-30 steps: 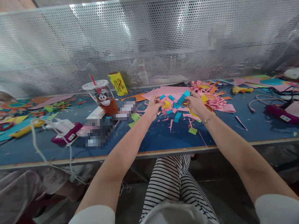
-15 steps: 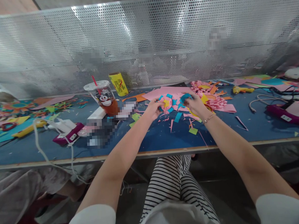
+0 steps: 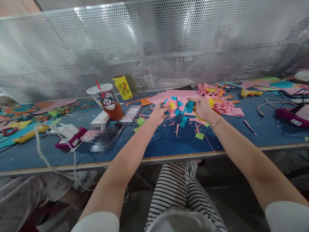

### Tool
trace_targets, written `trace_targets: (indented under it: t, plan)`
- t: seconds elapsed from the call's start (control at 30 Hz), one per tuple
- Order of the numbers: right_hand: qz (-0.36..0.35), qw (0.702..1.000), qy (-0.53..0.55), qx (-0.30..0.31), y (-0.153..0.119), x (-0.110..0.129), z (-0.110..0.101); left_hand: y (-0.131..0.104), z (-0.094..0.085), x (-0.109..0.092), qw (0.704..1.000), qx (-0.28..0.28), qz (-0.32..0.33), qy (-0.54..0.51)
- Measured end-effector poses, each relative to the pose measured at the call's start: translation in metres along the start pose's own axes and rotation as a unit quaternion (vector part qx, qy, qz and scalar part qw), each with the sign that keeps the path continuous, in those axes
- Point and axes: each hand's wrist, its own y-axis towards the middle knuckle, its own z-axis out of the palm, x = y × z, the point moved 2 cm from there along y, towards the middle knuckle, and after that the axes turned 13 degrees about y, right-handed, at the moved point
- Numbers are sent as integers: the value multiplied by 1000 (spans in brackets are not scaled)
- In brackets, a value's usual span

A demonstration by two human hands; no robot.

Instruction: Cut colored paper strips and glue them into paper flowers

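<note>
My left hand (image 3: 160, 112) is closed on the edge of a paper flower (image 3: 172, 105) with a yellow centre, pink middle and blue petals round it. Just to its right, my right hand (image 3: 202, 107) pinches a blue paper strip (image 3: 190, 106) between thumb and fingers. Another blue strip (image 3: 184, 121) lies on the table below the flower. Behind the flower a large pink sheet (image 3: 161, 96) is spread out. Pink fringed paper flowers (image 3: 221, 106) rest beyond my right hand, which partly hides something yellow beneath it.
A plastic cup of brown drink (image 3: 113, 109) with a red straw stands left, before a yellow packet (image 3: 122, 87). Yellow glue guns (image 3: 250, 93) and purple power strips (image 3: 71, 139) with cables lie on both sides. A perforated metal screen (image 3: 167, 44) closes off the back.
The blue paper in my right hand was bunched and curved; now it shows as a flatter strip. My right hand has turned slightly, while my left keeps its hold on the flower.
</note>
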Motion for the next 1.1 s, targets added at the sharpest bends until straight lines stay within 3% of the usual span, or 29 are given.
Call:
trace_targets:
  t: [0.23, 0.4, 0.67, 0.93, 1.1]
  plan:
    - [-64, 991, -116, 2, 0, -1, -3, 0, 1, -1, 1000, 0, -5, 15]
    - [-108, 990, -96, 4, 0, 0, -4, -2, 3, -4, 1000, 1, -4, 2]
    - [-117, 991, -54, -14, -3, 4, -1, -3, 4, -5, 999, 38, 26, -21]
    - [-125, 982, -136, -39, -4, 6, -1, -2, 4, -5, 997, 45, 46, -44]
    - [-115, 986, -120, -9, -7, 4, 5, -1, 3, -5, 996, 45, 53, -55]
